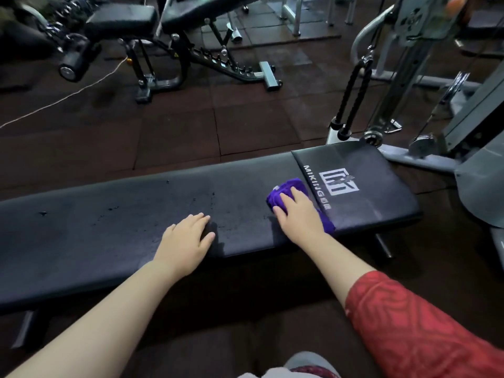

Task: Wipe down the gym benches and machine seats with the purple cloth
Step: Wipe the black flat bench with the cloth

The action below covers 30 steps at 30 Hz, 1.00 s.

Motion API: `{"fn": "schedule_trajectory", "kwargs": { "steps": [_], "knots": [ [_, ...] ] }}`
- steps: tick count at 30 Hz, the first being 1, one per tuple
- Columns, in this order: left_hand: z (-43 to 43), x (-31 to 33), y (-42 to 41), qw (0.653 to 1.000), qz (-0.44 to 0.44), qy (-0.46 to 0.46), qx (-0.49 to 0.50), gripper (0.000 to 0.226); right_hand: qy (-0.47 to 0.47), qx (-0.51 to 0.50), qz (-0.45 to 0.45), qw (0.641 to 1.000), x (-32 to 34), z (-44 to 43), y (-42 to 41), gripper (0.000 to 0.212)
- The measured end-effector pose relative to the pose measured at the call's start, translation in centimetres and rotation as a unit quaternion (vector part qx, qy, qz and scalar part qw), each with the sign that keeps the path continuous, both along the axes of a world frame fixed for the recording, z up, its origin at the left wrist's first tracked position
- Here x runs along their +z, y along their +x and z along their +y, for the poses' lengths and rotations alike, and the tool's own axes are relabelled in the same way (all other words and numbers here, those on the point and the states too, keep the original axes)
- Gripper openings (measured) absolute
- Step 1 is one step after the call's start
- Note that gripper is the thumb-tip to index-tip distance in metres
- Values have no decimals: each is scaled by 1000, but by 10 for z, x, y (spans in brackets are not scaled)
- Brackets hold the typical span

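A long black flat bench (109,227) runs across the view in front of me, with a white logo printed on its right end. Small droplets and dull smears mark its middle. The purple cloth (286,190) lies bunched on the bench beside the logo. My right hand (298,211) presses down on the cloth and covers most of it. Left of it, my left hand (186,237) rests flat on the bench pad with its fingers apart and nothing in it.
An adjustable black bench (191,12) on a steel frame stands beyond on the dark rubber floor tiles. A cable machine (409,36) with a hanging rope handle (351,96) and a grey frame base stand at the right. A thin cord crosses the floor at left.
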State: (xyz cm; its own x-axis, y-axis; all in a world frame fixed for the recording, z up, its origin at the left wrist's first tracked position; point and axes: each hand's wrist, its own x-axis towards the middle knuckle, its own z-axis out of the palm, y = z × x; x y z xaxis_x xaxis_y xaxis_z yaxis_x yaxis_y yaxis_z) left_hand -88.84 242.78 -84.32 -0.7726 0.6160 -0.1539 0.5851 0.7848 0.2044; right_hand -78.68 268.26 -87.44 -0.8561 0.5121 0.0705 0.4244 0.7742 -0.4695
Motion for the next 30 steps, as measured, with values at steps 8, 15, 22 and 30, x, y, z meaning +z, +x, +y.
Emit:
{"fn": "schedule_trajectory", "kwargs": {
  "steps": [8, 15, 22, 30],
  "knots": [
    [-60, -8, -7, 998, -14, 7, 57, 52, 16, 166, -20, 986, -2, -85, -25, 45],
    [-44, -9, 3, 997, -10, 44, 69, 52, 101, 285, -18, 953, 0, -16, 14, 42],
    [-36, -2, -3, 996, -7, 50, 67, 54, 6, 187, 15, 982, -7, -3, -14, 39],
    [-44, 6, -21, 997, 6, 45, 64, 52, 13, 247, 44, 968, -22, -68, -19, 47]
  ]
}}
